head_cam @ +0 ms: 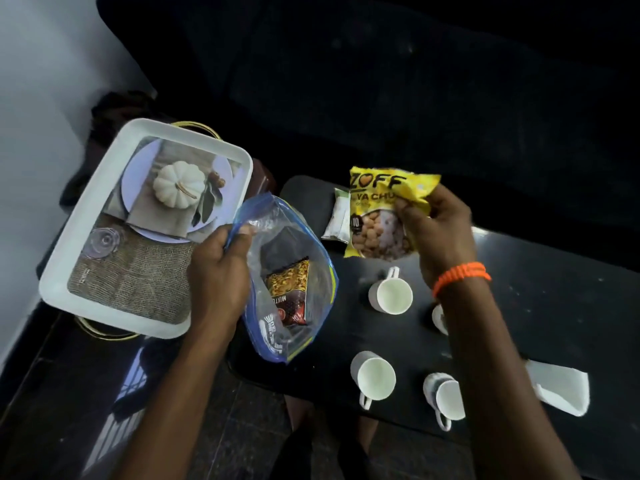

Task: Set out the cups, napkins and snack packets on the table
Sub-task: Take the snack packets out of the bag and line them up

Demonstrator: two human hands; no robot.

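Note:
My right hand (438, 230) grips a yellow snack packet (381, 209) above the far left part of the black table (554, 306). My left hand (221, 268) holds the rim of a clear zip bag (294, 327) with a blue seal; a dark red snack packet (289, 292) lies inside it. A white and green packet (337, 220) rests on the table behind the yellow one. Several white cups stand on the table: one at the middle (391, 294), two near the front (374, 375) (446, 398), another partly hidden by my right arm. A white napkin (561, 389) lies at the right.
A white tray (86, 216) with a printed pumpkin picture sits to the left on a gold-rimmed stand. A dark sofa fills the background beyond the table. The floor below is dark and glossy, and a pale wall runs along the left.

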